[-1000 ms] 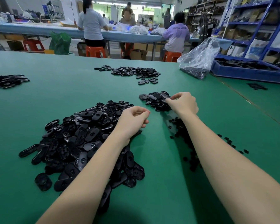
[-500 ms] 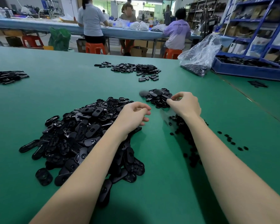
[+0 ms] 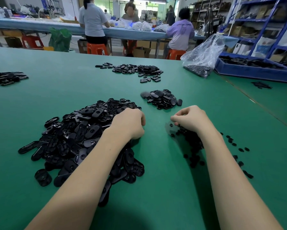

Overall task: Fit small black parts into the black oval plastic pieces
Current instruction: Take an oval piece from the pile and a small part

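Observation:
A large heap of black oval plastic pieces [image 3: 83,136] lies on the green table, left of centre. My left hand [image 3: 129,124] rests at the heap's right edge with its fingers curled under; what they hold is hidden. Small black parts [image 3: 191,146] are scattered under my right forearm. My right hand [image 3: 191,119] hovers over their far end, thumb and fingertips drawn together just above one small part [image 3: 171,125]; whether anything is pinched does not show. A smaller pile of oval pieces [image 3: 162,99] sits just beyond both hands.
More black pieces lie at the far centre [image 3: 136,70] and far left [image 3: 5,78]. A clear plastic bag [image 3: 204,53] and a blue tray [image 3: 255,72] stand at the back right. People sit at a long table behind.
My right hand has drawn back from the smaller pile of oval pieces to the small parts. My left hand has dropped lower onto the edge of the large heap.

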Motion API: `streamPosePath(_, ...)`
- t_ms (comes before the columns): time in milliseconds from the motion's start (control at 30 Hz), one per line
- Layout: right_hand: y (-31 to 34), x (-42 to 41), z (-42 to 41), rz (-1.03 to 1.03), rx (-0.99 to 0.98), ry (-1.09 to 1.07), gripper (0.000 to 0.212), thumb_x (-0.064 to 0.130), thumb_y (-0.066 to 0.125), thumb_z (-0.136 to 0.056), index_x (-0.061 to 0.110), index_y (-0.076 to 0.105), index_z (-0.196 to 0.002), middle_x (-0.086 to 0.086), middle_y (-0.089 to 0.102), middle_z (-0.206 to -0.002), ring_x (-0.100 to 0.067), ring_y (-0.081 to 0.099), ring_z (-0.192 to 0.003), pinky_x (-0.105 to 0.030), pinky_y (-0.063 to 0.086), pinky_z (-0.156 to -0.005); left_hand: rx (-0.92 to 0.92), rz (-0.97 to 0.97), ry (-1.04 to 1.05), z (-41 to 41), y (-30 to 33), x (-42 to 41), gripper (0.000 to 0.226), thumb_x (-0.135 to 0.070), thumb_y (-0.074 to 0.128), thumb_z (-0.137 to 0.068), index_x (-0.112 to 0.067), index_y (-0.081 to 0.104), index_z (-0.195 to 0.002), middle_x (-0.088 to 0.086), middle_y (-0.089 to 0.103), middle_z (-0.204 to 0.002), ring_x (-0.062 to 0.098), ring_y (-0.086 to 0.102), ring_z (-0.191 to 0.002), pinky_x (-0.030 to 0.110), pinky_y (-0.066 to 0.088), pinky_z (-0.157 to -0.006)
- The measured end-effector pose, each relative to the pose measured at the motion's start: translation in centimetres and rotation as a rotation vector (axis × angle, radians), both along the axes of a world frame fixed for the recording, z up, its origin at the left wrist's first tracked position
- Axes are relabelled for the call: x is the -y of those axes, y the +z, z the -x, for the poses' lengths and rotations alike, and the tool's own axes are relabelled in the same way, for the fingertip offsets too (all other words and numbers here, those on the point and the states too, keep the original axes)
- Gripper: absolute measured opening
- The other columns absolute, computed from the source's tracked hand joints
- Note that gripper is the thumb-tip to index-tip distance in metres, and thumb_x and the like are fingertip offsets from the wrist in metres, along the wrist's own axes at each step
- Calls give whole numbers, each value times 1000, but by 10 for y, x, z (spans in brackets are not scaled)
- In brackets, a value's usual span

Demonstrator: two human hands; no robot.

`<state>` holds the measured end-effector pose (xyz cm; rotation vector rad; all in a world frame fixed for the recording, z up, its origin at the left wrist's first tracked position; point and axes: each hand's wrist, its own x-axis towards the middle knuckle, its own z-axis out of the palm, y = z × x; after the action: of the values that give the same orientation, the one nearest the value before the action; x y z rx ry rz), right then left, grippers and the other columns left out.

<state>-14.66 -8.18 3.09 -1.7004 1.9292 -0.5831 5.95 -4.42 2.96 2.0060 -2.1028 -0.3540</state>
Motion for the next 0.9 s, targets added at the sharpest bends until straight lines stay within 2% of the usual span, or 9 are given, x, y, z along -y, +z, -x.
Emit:
streamPosePath(100, 8, -2, 7, -45, -104, 83, 7, 33, 74, -81, 28, 77, -76, 9, 74, -84, -15, 65, -91, -33, 55, -86, -105, 23, 1, 1, -2, 1, 27, -13, 61, -82, -33, 66, -99, -10, 67, -101, 15, 62, -98, 31, 52, -87)
streamPosePath(167, 14, -5, 8, -86, -181, 127, 5, 36, 78, -79, 31, 78, -77, 9, 74, -91, -15, 65, -97, -34, 55, -91, -232, 74, 6, 3, -5, 4, 24, -14, 63, -82, -32, 68, -97, -12, 67, -95, 8, 61, -84, 26, 52, -86)
streamPosePath(267, 19, -11, 2, -134, -284, 128, 9, 38, 83, -74, 35, 78, -81, 8, 73, -98, -18, 65, -101, -34, 55, -95, -475, 148, 60, 8, -9, 7, 21, -17, 66, -81, -30, 74, -96, -11, 69, -92, -4, 56, -69, 6, 43, -68)
streamPosePath(400, 19, -15, -12, -166, -388, 94, 36, 46, 86, -67, 31, 76, -98, 4, 71, -106, -22, 67, -101, -32, 55, -91, -1040, 13, 156, 13, -10, 7, 14, -10, 71, -85, -21, 78, -88, -3, 73, -77, 9, 65, -69, 20, 56, -63)
streamPosePath(500, 17, -15, -19, -155, -434, 87, 47, 45, 86, -70, 27, 72, -111, 1, 69, -113, -24, 66, -104, -33, 54, -92, -1275, -43, 193, 15, -11, 6, 6, -6, 75, -88, -10, 74, -84, 5, 70, -75, 10, 68, -63, 19, 57, -61)
streamPosePath(633, 18, -16, -21, -133, -450, 110, 40, 35, 81, -75, 27, 71, -112, -1, 68, -114, -25, 65, -103, -31, 53, -86, -1368, -58, 225, 16, -14, 6, 8, -5, 72, -90, -7, 71, -83, 13, 68, -80, 15, 68, -65, 19, 60, -64)
streamPosePath(767, 20, -17, -20, -63, -397, 181, 16, 26, 75, -79, 32, 78, -94, 2, 71, -103, -23, 67, -94, -28, 50, -75, -1345, -28, 254, 15, -16, 8, 11, -6, 69, -93, -8, 71, -82, 10, 67, -75, 15, 68, -64, 19, 59, -61)
streamPosePath(833, 19, -16, -16, -16, -302, 210, 12, 23, 72, -81, 33, 77, -84, 5, 74, -95, -19, 69, -90, -28, 54, -78, -1334, -25, 258, 14, -17, 9, 10, -6, 68, -94, -8, 71, -84, 10, 67, -75, 12, 68, -62, 19, 58, -60)
streamPosePath(900, 16, -12, -13, 40, -87, 211, 14, 20, 70, -82, 32, 77, -80, 10, 76, -84, -9, 70, -79, -24, 55, -73, -1331, -29, 260, 13, -17, 10, 9, -6, 68, -93, -8, 70, -85, 10, 67, -76, 12, 69, -61, 20, 59, -60)
